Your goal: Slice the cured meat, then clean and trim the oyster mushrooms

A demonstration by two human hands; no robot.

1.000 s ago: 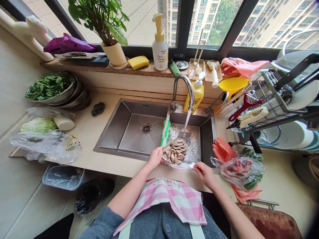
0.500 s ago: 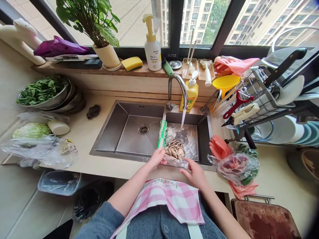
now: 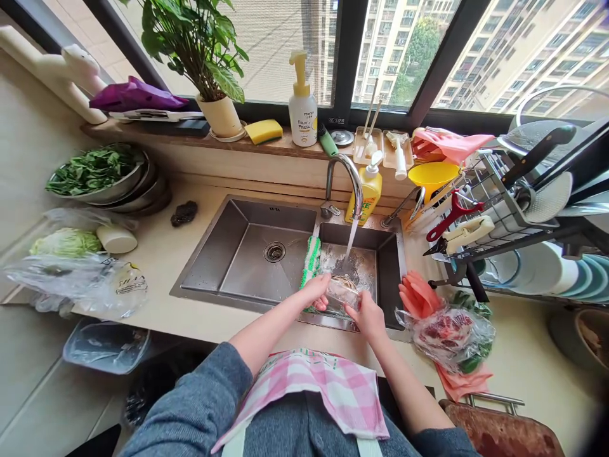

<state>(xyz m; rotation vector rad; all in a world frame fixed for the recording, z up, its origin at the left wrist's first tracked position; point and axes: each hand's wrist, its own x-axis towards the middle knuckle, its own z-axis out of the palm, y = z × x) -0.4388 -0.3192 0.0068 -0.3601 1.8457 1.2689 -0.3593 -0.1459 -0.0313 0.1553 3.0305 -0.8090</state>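
Note:
Over the small right basin (image 3: 389, 270), a clear plastic container (image 3: 343, 296) is held up and tilted between my hands. My left hand (image 3: 314, 293) grips its left side with fingers curled. My right hand (image 3: 369, 316) pinches its near right side. A few sliced-looking mushrooms (image 3: 346, 280) show at the container's far edge; the rest are hidden behind it. Water runs from the curved faucet (image 3: 358, 190) just beyond them. A green-and-white striped cloth (image 3: 311, 259) hangs over the sink divider, beside my left hand.
The large left basin (image 3: 247, 254) has a drain in its middle. Right of the sink lie pink gloves (image 3: 419, 297) and bagged meat (image 3: 450, 320). A crowded dish rack (image 3: 499, 190) stands behind them. Leafy greens in a bowl (image 3: 95, 171) and bagged cabbage (image 3: 66, 242) sit left.
Both hands have moved slightly forward and lifted the near side of the plastic container. My right hand has closed on it. Fewer mushrooms show now. The camera view has tipped up slightly.

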